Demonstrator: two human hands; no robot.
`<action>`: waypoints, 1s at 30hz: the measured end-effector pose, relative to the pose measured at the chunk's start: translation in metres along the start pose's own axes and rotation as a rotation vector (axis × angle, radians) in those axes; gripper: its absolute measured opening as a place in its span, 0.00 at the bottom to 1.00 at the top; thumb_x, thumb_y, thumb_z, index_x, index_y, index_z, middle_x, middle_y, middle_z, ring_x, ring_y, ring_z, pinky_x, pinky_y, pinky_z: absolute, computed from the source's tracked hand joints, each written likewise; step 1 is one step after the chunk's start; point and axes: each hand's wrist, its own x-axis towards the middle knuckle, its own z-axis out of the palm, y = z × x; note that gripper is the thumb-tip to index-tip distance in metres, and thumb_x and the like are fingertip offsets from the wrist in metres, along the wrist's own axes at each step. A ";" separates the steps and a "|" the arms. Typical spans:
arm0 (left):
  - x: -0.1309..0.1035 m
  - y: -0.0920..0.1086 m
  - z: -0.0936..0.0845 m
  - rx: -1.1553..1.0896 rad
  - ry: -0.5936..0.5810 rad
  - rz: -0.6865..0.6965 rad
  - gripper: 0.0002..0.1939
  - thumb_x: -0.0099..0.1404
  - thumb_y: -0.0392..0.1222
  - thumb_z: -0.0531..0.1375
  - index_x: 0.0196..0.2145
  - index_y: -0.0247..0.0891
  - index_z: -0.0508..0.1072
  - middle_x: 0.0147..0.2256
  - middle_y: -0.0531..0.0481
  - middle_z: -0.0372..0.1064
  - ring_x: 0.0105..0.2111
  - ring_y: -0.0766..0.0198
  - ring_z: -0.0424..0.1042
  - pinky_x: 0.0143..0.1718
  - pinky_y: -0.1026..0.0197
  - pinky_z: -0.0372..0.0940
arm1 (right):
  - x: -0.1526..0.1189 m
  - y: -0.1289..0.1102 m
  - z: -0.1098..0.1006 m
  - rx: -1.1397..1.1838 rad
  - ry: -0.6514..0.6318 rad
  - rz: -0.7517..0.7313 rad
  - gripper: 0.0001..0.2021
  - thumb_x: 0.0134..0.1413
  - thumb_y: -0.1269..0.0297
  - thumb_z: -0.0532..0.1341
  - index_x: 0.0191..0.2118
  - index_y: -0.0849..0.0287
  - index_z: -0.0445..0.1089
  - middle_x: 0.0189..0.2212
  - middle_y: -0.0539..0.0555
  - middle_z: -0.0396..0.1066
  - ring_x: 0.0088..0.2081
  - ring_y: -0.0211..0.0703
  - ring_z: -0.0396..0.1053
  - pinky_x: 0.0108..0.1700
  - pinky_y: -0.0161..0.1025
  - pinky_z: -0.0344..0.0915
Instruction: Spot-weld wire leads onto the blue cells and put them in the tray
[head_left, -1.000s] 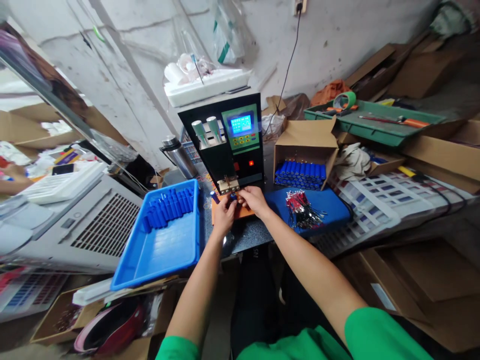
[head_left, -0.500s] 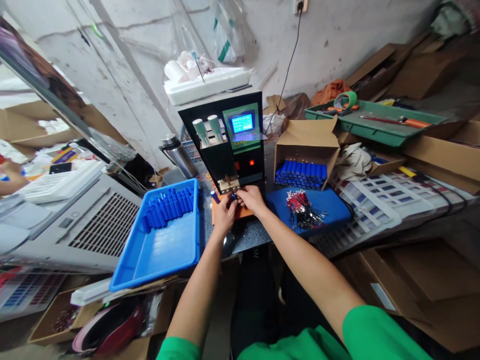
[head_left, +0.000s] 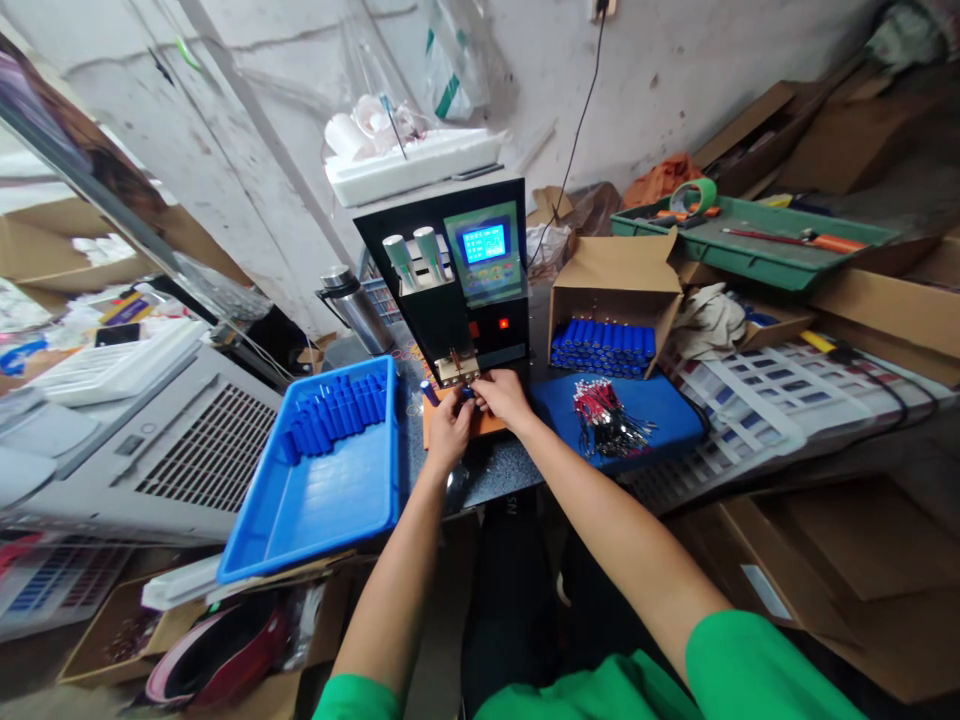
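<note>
A black machine (head_left: 491, 345) with a lit screen stands in front of me. At its metal electrodes (head_left: 457, 370), my left hand (head_left: 452, 425) and my right hand (head_left: 502, 397) meet with fingers closed. Between them a small part of a blue cylinder (head_left: 468, 392) shows, gripped by my left hand. My right fingers pinch something at its end, too small to make out. Another blue cylinder (head_left: 430, 393) stands tilted just left of my left hand, by the orange mat (head_left: 487, 425).
Left is a blue tray (head_left: 330, 510) of blue cylinders. Right are an open carton (head_left: 615, 265) of blue cylinders and red and black wires (head_left: 607, 420) on a blue pad (head_left: 675, 420). A steel flask (head_left: 360, 310) stands behind the tray; a green tray (head_left: 780, 250) sits back right.
Both hands stay in nearly the same place at the machine. The view has shifted very slightly. At the far left edge, another person's arm is no longer clearly visible.
</note>
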 end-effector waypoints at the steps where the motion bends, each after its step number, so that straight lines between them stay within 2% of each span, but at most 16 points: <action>1: 0.000 0.000 0.000 0.003 0.001 0.003 0.20 0.65 0.45 0.57 0.51 0.32 0.71 0.47 0.41 0.75 0.46 0.54 0.74 0.53 0.50 0.67 | 0.000 0.000 0.000 0.001 0.000 -0.001 0.08 0.45 0.67 0.63 0.20 0.60 0.65 0.14 0.46 0.63 0.17 0.32 0.63 0.18 0.27 0.58; 21: 0.000 0.004 0.000 0.026 0.013 0.019 0.17 0.65 0.45 0.57 0.49 0.36 0.73 0.45 0.44 0.76 0.45 0.55 0.74 0.51 0.51 0.68 | -0.001 -0.001 -0.001 0.021 -0.020 0.013 0.07 0.45 0.67 0.62 0.21 0.59 0.66 0.14 0.45 0.63 0.18 0.33 0.63 0.20 0.28 0.59; 30: 0.000 0.001 0.001 0.036 0.004 -0.006 0.16 0.65 0.46 0.57 0.47 0.36 0.73 0.43 0.44 0.76 0.44 0.55 0.74 0.52 0.51 0.67 | -0.001 0.006 -0.006 0.011 -0.066 0.003 0.11 0.47 0.60 0.66 0.23 0.60 0.66 0.17 0.46 0.66 0.18 0.32 0.63 0.20 0.28 0.59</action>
